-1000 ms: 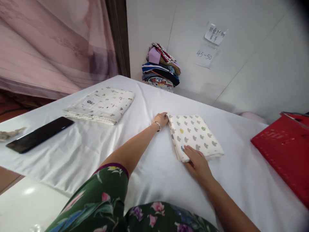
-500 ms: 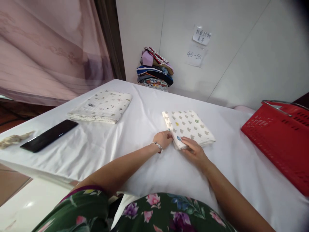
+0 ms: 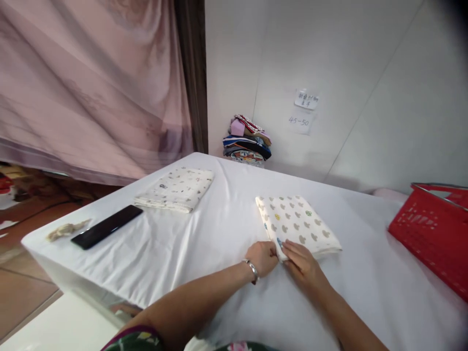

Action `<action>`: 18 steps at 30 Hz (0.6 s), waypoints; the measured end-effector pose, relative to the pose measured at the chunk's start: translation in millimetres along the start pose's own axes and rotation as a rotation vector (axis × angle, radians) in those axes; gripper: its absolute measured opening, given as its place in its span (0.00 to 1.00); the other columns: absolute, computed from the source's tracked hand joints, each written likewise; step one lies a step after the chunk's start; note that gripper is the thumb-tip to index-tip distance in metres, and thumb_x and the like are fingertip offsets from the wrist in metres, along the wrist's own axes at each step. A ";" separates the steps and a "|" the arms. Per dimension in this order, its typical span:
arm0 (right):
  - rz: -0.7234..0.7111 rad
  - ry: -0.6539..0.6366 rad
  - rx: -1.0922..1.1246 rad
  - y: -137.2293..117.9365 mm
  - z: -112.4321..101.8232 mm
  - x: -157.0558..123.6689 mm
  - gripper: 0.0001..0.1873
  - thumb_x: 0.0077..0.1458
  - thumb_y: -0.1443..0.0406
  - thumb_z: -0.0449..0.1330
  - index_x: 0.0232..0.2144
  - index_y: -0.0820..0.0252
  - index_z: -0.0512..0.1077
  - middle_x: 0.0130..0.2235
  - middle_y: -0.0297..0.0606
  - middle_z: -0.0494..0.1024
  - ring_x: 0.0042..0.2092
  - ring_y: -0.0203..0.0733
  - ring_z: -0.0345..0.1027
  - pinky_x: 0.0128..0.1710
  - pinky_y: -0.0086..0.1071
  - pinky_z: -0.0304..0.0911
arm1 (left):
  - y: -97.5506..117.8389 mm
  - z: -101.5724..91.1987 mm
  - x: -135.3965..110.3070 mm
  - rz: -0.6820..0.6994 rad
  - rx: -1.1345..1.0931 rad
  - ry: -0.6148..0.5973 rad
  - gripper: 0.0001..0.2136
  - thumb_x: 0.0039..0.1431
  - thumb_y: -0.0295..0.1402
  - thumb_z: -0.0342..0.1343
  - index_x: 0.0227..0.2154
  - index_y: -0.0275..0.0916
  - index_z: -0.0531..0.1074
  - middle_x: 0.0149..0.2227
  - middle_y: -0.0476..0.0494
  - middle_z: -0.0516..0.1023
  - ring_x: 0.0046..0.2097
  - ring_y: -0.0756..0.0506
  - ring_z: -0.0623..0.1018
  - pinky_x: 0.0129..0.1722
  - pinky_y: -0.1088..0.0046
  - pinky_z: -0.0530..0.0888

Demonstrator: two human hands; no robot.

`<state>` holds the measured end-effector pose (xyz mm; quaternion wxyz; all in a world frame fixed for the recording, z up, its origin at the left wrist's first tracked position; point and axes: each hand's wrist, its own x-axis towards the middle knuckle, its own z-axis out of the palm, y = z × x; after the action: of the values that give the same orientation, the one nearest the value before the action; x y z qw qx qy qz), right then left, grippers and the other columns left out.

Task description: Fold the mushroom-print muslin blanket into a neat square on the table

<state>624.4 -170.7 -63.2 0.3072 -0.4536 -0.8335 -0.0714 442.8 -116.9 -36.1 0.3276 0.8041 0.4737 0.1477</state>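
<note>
A folded white cloth with grey mouse-head shapes and a few coloured figures lies flat on the table. At its near left corner my left hand is closed, its fingertips pinching the cloth's edge. A silver bracelet circles that wrist. My right hand grips the near edge just beside it, fingers on top and thumb low against the side. The two hands are close together, and the fingertips of the left are partly hidden.
Another folded patterned cloth lies to the left, near a black phone-like slab and a beige bundle. A red basket stands on the right. Folded clothes are stacked by the wall. White fabric covers the table.
The camera view has tilted up and turned left, so everything sits lower and farther right. Both hands remain at the cloth's near left corner, now closer together.
</note>
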 end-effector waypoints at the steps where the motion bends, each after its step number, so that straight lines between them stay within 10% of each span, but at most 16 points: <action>1: -0.007 -0.005 -0.017 0.8 0.5 -0.1 0.19 0.57 0.67 0.52 0.52 0.57 0.65 0.50 0.42 0.71 0.54 0.47 0.61 0.50 0.44 0.63 | -0.8 -3.1 2.0 -0.009 -0.031 0.019 0.05 0.48 0.30 0.50 0.27 0.42 0.71 0.27 0.52 0.76 0.31 0.49 0.74 0.29 0.77 0.67; 10: 0.007 -0.105 -0.090 -7.7 -2.2 2.7 0.23 0.54 0.64 0.54 0.54 0.59 0.61 0.53 0.45 0.68 0.55 0.49 0.58 0.51 0.45 0.60 | -9.9 -25.1 62.1 0.349 0.088 0.390 0.15 0.50 0.32 0.55 0.43 0.41 0.69 0.51 0.42 0.67 0.53 0.44 0.65 0.53 0.66 0.65; 18: 0.141 -0.129 -0.258 -28.7 9.5 13.2 0.24 0.52 0.69 0.52 0.53 0.58 0.61 0.53 0.47 0.66 0.55 0.51 0.58 0.51 0.48 0.57 | -23.6 -53.9 140.3 -0.017 0.211 0.263 0.25 0.53 0.41 0.51 0.54 0.41 0.60 0.63 0.41 0.51 0.63 0.41 0.50 0.58 0.59 0.56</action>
<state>592.0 -174.1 -58.6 0.1967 -0.5502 -0.8015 -0.1269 468.8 32.3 -22.1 0.1778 0.8036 0.5322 0.1982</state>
